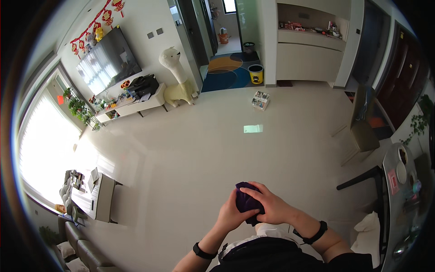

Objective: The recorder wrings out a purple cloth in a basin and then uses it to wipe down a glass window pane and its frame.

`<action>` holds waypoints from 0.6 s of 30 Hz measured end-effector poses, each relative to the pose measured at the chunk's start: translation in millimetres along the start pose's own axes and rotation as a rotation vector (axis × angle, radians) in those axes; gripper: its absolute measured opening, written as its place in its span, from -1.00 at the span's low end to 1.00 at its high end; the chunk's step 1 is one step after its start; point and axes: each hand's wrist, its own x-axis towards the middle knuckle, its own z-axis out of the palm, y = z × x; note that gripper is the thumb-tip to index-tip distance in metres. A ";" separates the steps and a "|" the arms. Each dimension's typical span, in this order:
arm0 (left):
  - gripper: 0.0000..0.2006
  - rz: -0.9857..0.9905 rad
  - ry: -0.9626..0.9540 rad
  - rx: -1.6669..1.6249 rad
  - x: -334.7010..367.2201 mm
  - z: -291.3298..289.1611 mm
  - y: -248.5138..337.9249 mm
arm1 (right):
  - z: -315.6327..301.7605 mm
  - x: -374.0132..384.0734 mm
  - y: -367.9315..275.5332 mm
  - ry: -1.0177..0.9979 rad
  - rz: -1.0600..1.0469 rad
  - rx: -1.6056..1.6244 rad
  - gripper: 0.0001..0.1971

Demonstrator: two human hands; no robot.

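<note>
Hands around purple cloth above glossy living-room floor

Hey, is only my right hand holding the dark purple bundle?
No, the left hand and the right hand both hold the dark purple bundle between them.

Dark purple cloth bundle, soft-looking, crumpled into a compact wad, is held up between both hands, partly covered by their grip, upper middle exposed, lower end poking out below, exact kind of item unclear.
</note>
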 end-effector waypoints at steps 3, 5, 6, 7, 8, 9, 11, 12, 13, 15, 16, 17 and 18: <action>-0.20 -0.021 0.044 -0.016 82.8 -20.1 -2.3 | -39.1 75.9 36.3 -0.038 -0.019 0.004 -0.06; -0.17 -0.012 0.090 0.026 134.4 -41.3 -3.8 | -60.7 130.8 55.2 -0.062 -0.029 0.000 -0.07; -0.17 -0.020 0.101 0.021 156.9 -50.1 -3.7 | -72.8 156.2 62.7 -0.076 -0.033 0.002 -0.07; -0.17 -0.014 0.134 0.036 179.0 -60.8 -3.7 | -84.2 181.9 69.1 -0.108 -0.040 0.016 -0.06; -0.17 -0.008 0.166 0.049 201.9 -72.3 -3.7 | -94.7 208.3 75.7 -0.140 -0.046 0.030 -0.04; -0.16 -0.041 0.185 0.047 225.3 -81.7 -5.4 | -103.2 233.9 85.0 -0.160 -0.025 0.035 -0.04; -0.14 -0.099 0.186 0.031 269.2 -100.8 -6.3 | -123.6 279.9 98.2 -0.191 -0.025 0.043 -0.05; -0.13 -0.083 0.206 0.014 298.6 -112.4 -9.2 | -135.1 310.4 107.6 -0.191 -0.048 0.041 -0.05; -0.13 -0.078 0.218 0.011 326.2 -122.7 -10.8 | -141.7 336.4 120.2 -0.177 -0.071 0.009 -0.06; -0.14 0.013 0.232 0.013 377.2 -142.7 -12.8 | -159.3 385.3 142.0 -0.152 -0.090 -0.008 -0.06; -0.14 0.015 0.221 0.010 406.4 -153.7 -11.4 | -166.4 407.2 152.8 -0.121 -0.100 -0.018 -0.06; -0.14 -0.028 0.195 -0.008 439.6 -164.7 -8.0 | -173.5 428.6 164.0 -0.112 -0.088 -0.020 -0.06; -0.14 -0.067 0.175 -0.028 472.7 -174.9 -0.3 | -186.4 452.9 174.2 -0.093 -0.066 -0.022 -0.07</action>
